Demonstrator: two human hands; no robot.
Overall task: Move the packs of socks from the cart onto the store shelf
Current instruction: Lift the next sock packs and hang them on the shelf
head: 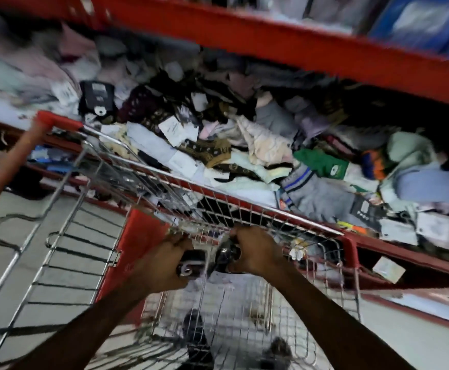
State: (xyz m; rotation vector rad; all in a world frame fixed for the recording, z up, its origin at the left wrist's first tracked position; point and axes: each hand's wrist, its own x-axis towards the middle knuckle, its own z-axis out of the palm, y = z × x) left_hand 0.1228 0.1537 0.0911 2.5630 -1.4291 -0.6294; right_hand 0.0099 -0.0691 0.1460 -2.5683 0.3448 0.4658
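Observation:
Both my hands reach down into the wire cart [148, 172]. My left hand [162, 265] grips a dark pack of socks [191, 264] with a white label. My right hand [255, 249] is closed on another dark, shiny pack of socks [227, 256] right beside it. Both packs sit low inside the basket, near its far wall. The red store shelf [378, 244] lies just beyond the cart, piled with several loose sock packs [218, 145] in mixed colours. The view is blurred by motion.
A red upper shelf beam [271, 46] runs overhead above the pile. The cart's red handle [58, 120] is at the left. Grey floor [18, 236] shows left of the cart. Two dark items [196, 337] lie below the basket mesh.

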